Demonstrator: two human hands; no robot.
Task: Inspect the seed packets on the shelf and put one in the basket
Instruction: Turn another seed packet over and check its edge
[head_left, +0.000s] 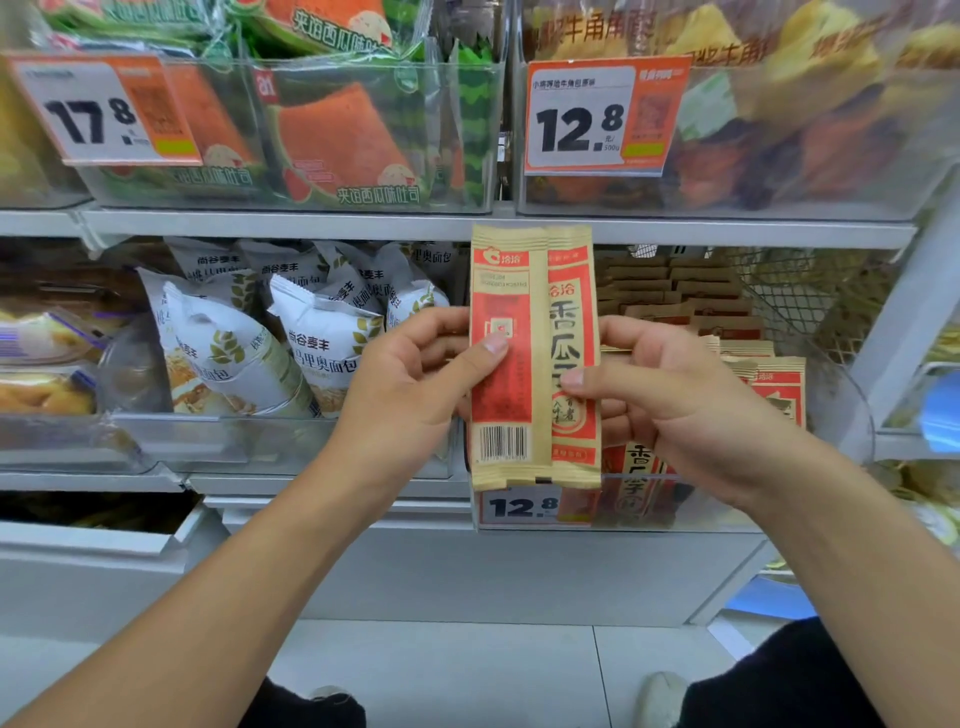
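Before the shelf (467, 228), left hand (415, 384) and right hand (670, 395) both gripped one upright seed packet (535, 358).

Upper shelf (311, 224): grey board running the full width. On it stand two clear bins. The left bin (363, 202) holds watermelon-print bread packs (343, 140) and carries a 17.8 price tag (98, 111). The right bin (727, 208) holds blurred yellow and brown packs, tagged 12.8 (597, 117).

Lower shelf (332, 486): a clear bin at left centre (218, 441) holds white wheat-print bread bags (218, 348). A clear bin toward the right edge (831, 395) holds stacked tan-and-red seed packets (779, 384), with a 12.8 tag (519, 506) on its front.

Below: pale tiled floor (467, 670).
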